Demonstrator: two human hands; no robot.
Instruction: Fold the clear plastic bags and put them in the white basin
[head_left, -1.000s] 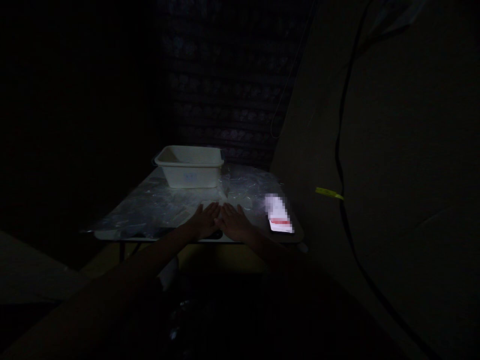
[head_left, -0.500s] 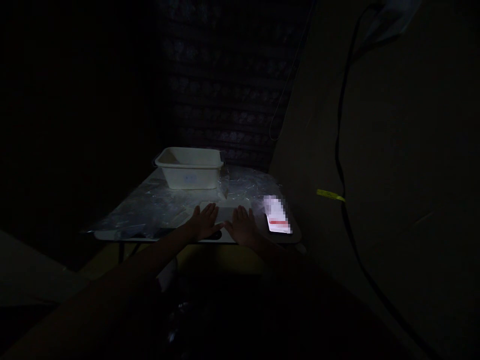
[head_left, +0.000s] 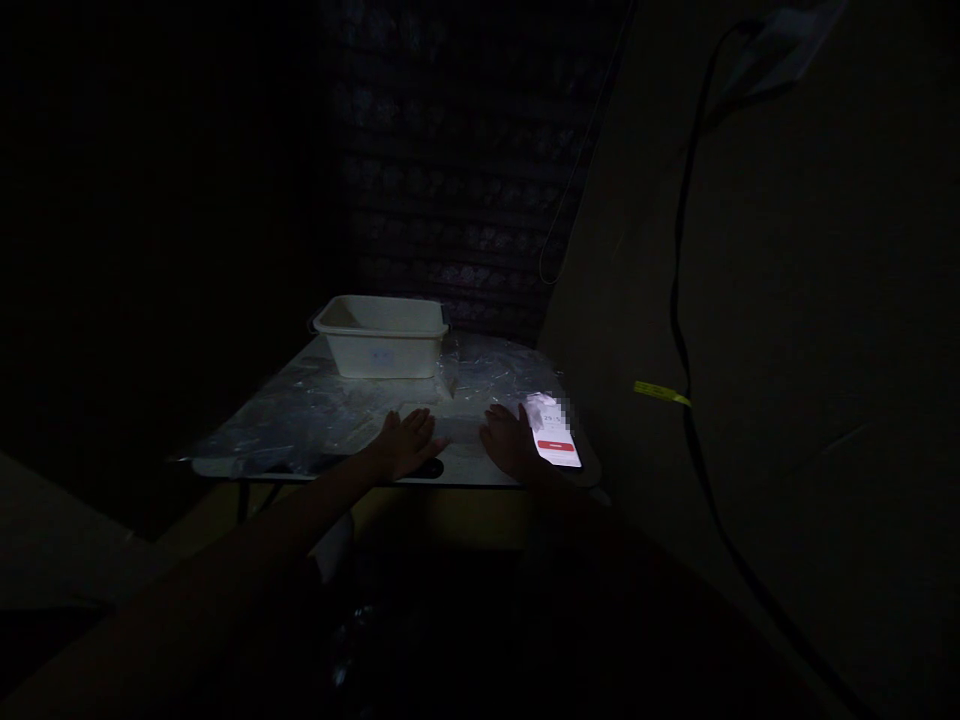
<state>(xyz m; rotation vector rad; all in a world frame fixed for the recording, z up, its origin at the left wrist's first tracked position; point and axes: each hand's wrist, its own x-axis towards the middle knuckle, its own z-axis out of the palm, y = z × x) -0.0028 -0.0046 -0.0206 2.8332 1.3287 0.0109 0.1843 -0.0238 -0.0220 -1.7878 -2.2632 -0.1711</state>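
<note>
In dim light, my left hand point(head_left: 407, 446) lies palm down near the front edge of a table point(head_left: 469, 470), fingers spread and holding nothing. To its right, my right hand point(head_left: 506, 440) is also on or just over the tabletop, its fingers apart as far as the dark lets me see. Close beside that hand lies a phone point(head_left: 556, 446) with a lit screen and a red bar. Clear plastic sheeting point(head_left: 285, 425) covers much of the table. A small dark oval point(head_left: 430, 468) shows at the table edge by my left thumb.
A white rectangular tub point(head_left: 386, 355) with handles stands at the back of the table. On the right, a black cable point(head_left: 677, 300) with a yellow tag point(head_left: 660, 391) hangs along the wall. Dark patterned fabric point(head_left: 450, 200) hangs behind.
My right hand has moved right, away from my left hand and up to the phone. My left hand has barely shifted. The phone screen looks less blown out.
</note>
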